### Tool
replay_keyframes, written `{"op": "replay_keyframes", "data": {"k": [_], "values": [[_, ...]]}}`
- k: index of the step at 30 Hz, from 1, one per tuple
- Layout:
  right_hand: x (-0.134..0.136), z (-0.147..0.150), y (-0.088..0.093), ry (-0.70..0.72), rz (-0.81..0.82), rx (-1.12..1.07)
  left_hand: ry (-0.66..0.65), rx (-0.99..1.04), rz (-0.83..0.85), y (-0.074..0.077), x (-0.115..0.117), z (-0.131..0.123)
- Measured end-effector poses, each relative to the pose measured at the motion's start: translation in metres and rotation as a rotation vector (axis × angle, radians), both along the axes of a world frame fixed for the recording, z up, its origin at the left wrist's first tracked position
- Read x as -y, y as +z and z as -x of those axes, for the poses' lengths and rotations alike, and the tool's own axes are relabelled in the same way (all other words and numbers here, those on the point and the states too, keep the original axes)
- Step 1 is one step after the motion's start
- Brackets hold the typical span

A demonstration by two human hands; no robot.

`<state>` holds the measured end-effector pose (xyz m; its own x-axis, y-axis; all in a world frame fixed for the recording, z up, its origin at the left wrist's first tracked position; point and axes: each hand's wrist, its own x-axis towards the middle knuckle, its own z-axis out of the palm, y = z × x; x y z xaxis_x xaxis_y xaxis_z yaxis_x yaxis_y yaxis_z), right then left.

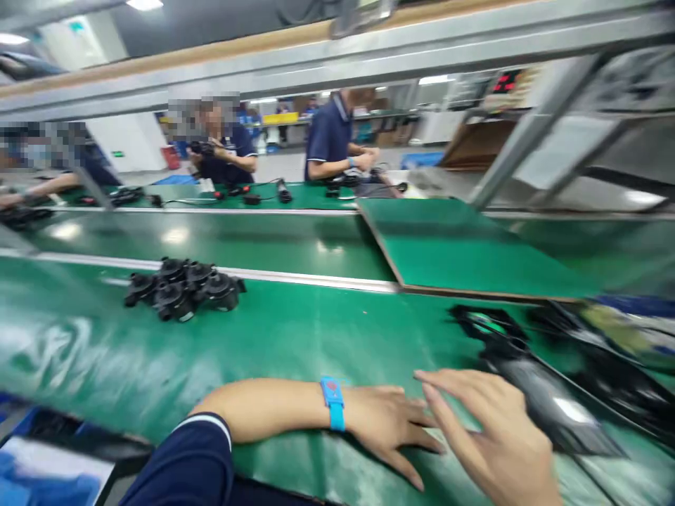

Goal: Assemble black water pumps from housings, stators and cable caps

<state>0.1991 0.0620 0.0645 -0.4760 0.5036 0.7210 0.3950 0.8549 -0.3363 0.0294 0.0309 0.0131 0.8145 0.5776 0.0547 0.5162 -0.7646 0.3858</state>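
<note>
My left hand (387, 425) reaches across the green bench mat with its fingers spread and nothing in them. A blue wristband (333, 406) circles that wrist. My right hand (493, 429) hovers just beside the left fingertips, fingers stretched out and holding nothing. Right of it lies a dark, glossy black piece (548, 393), blurred, with a cable near it; I cannot make out its kind. Off to the left, a cluster of round black plastic housings with short spouts (182, 288) sits on the mat.
A green board (469, 246) bridges the channel behind the bench. More black parts (616, 365) lie at far right. A metal frame (337, 67) crosses above. Beyond, people in dark shirts handle black devices. A bin with blue items (53, 471) stands lower left.
</note>
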Motion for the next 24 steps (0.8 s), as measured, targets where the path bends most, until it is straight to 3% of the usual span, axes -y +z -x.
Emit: {"op": "replay_keyframes", "data": {"k": [2, 3, 7, 9, 12, 16, 20, 24], "values": [[-0.004, 0.029, -0.024, 0.123, 0.070, 0.051, 0.124, -0.042, -0.084, -0.002, 0.023, 0.039], [-0.006, 0.044, -0.036, 0.168, 0.116, 0.080, 0.250, -0.048, -0.133, 0.000, 0.034, 0.060], [-0.011, 0.096, -0.074, 0.280, 0.250, 0.293, 0.915, -0.002, -0.402, 0.021, 0.064, 0.150], [-0.009, 0.111, -0.085, 0.318, 0.231, 0.409, 1.176, 0.027, -0.516, 0.035, 0.073, 0.192], [-0.005, 0.120, -0.091, 0.359, 0.186, 0.514, 1.456, -0.041, -0.593, 0.048, 0.085, 0.238], [-0.006, 0.114, -0.086, 0.404, 0.208, 0.548, 1.522, -0.108, -0.512, 0.047, 0.093, 0.263], [-0.007, 0.110, -0.080, 0.418, 0.251, 0.538, 1.550, -0.015, -0.435, 0.044, 0.091, 0.257], [-0.005, 0.110, -0.074, 0.430, 0.283, 0.547, 1.581, 0.181, -0.353, 0.051, 0.096, 0.250]]}}
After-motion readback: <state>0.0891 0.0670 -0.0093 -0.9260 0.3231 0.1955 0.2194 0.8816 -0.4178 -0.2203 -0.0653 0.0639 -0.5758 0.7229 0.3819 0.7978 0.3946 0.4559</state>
